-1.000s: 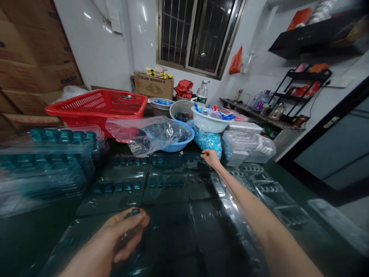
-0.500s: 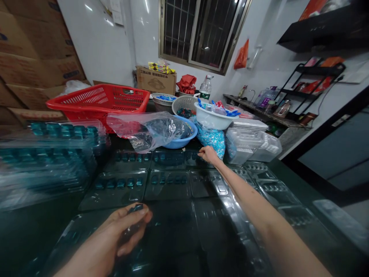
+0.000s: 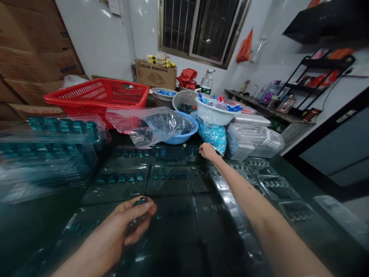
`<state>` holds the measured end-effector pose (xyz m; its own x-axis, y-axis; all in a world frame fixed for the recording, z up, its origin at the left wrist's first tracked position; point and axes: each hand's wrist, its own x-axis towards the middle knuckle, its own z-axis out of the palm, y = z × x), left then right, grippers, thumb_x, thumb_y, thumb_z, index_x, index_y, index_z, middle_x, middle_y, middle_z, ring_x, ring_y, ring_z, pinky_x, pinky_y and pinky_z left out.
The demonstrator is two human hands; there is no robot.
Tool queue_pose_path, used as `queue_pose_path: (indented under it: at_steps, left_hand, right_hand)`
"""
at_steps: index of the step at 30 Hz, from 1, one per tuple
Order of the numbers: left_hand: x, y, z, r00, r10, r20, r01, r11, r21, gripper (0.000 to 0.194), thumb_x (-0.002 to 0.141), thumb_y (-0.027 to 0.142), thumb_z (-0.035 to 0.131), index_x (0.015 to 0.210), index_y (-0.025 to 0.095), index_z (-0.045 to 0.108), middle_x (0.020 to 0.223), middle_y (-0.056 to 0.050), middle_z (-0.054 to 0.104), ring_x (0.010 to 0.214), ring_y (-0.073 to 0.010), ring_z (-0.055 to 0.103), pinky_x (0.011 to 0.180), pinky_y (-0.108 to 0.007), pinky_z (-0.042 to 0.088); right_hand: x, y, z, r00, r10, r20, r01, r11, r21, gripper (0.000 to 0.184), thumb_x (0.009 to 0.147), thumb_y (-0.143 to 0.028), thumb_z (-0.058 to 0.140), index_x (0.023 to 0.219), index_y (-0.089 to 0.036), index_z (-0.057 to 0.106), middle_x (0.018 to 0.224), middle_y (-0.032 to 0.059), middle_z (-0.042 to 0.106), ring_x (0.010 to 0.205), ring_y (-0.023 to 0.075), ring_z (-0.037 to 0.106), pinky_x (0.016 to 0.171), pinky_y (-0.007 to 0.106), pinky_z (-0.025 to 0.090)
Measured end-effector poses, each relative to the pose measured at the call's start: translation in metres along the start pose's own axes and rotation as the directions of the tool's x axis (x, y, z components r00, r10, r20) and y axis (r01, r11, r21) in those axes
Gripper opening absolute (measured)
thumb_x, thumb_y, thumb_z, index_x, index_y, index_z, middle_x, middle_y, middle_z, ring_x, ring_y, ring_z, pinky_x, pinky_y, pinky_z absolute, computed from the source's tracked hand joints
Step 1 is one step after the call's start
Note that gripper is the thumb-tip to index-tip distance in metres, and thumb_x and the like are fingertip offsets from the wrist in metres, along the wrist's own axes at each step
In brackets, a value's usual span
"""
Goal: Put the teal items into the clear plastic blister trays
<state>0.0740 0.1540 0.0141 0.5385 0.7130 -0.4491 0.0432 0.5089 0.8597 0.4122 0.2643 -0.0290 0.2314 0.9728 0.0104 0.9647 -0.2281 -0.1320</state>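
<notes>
Nearest, at 7 o'clock, the left hand (image 3: pixel 112 229) is curling its thumb and fingertips firmly around a small glossy teal piece (image 3: pixel 142 201), pinching it over thin clear blister trays (image 3: pixel 168 181) that are lying edge to edge, their moulded cavities showing teal. At 1 o'clock, the right hand (image 3: pixel 208 151) is reaching out with fingers nearly closed, its hold unclear, just beside a plastic bag of blue pieces (image 3: pixel 211 137). Farther off, a blue plastic basin (image 3: pixel 181 139), white bowl (image 3: pixel 209 115) and red lattice basket (image 3: pixel 96 94) are crowding together.
</notes>
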Motion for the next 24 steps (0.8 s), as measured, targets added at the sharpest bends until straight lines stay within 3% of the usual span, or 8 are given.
queue_pose_path:
  at_steps: [4,7,10,11,13,16,20,24]
  left_hand:
    - [-0.003,0.005,0.005,0.994,0.086,0.069,-0.08,0.993,-0.087,0.011,0.073,0.022,0.051,0.077,0.014,0.057,0.05,0.003,0.047,0.035,-0.0032,0.026,0.037,-0.022,0.01]
    - [-0.01,0.007,0.005,0.994,0.099,0.037,-0.091,0.981,-0.174,0.019,0.073,0.022,0.047,0.087,0.014,0.057,0.074,-0.004,0.056,0.039,-0.0047,0.036,0.036,-0.022,0.012]
    - [-0.017,0.007,0.006,0.998,0.061,-0.012,-0.062,0.971,-0.233,0.027,0.073,0.028,0.046,0.093,0.014,0.057,0.087,-0.008,0.055,0.045,-0.0072,0.043,0.035,-0.021,0.013]
    - [-0.019,0.006,0.007,0.999,0.047,-0.01,-0.048,0.969,-0.243,0.028,0.073,0.03,0.047,0.093,0.014,0.057,0.086,-0.008,0.055,0.045,-0.0074,0.043,0.035,-0.021,0.013]
    - [-0.022,0.005,0.011,1.0,0.027,0.009,-0.024,0.968,-0.248,0.027,0.073,0.034,0.048,0.089,0.014,0.057,0.077,-0.005,0.054,0.045,-0.0078,0.043,0.035,-0.02,0.012]
    - [-0.028,0.003,0.019,0.999,0.032,0.004,-0.03,0.974,-0.223,0.026,0.073,0.037,0.048,0.083,0.014,0.056,0.064,-0.001,0.049,0.042,-0.0078,0.042,0.035,-0.02,0.011]
    - [-0.039,0.003,0.025,0.999,0.025,0.027,-0.02,0.985,-0.17,0.027,0.073,0.039,0.048,0.082,0.015,0.055,0.063,0.0,0.05,0.041,-0.0079,0.042,0.035,-0.02,0.009]
    - [-0.045,0.003,0.023,0.999,0.053,-0.011,-0.054,0.987,-0.151,0.024,0.074,0.038,0.049,0.08,0.015,0.056,0.064,-0.001,0.051,0.042,-0.0082,0.043,0.035,-0.02,0.011]
  right_hand:
    - [-0.019,-0.021,-0.015,0.998,-0.001,-0.069,0.003,1.0,0.02,0.028,0.082,-0.026,0.048,0.106,-0.012,0.049,0.102,0.008,0.053,0.088,0.0181,0.054,0.075,0.037,0.044]
    - [-0.049,-0.048,-0.032,0.985,-0.055,-0.166,0.069,0.995,0.076,0.04,0.083,-0.022,0.046,0.119,-0.007,0.038,0.099,0.0143,0.055,0.089,0.0214,0.054,0.075,0.036,0.041]
    - [-0.1,-0.087,-0.046,0.957,-0.185,-0.223,0.222,0.963,0.151,0.04,0.085,-0.029,0.041,0.122,-0.016,0.036,0.091,0.0066,0.058,0.082,0.0153,0.055,0.072,0.027,0.04]
    - [-0.12,-0.102,-0.049,0.94,-0.26,-0.219,0.303,0.933,0.195,0.035,0.084,-0.033,0.041,0.116,-0.021,0.043,0.086,0.0022,0.059,0.074,0.0116,0.055,0.068,0.023,0.041]
    - [-0.157,-0.127,-0.053,0.853,-0.47,-0.226,0.521,0.752,0.405,0.031,0.079,-0.035,0.048,0.108,-0.022,0.05,0.083,-0.0001,0.057,0.066,0.0093,0.053,0.061,0.02,0.04]
    - [-0.195,-0.151,-0.055,0.791,-0.554,-0.26,0.605,0.644,0.468,0.032,0.07,-0.025,0.06,0.103,-0.024,0.054,0.082,-0.0008,0.056,0.072,0.0115,0.051,0.064,0.022,0.038]
    - [-0.21,-0.156,-0.056,0.8,-0.527,-0.286,0.593,0.623,0.51,0.022,0.068,-0.012,0.058,0.088,-0.022,0.06,0.075,-0.0013,0.055,0.073,0.012,0.049,0.065,0.023,0.037]
    - [-0.212,-0.152,-0.054,0.857,-0.452,-0.247,0.486,0.553,0.677,0.013,0.07,-0.014,0.056,0.082,-0.02,0.059,0.068,-0.0025,0.055,0.063,0.0098,0.048,0.058,0.021,0.037]
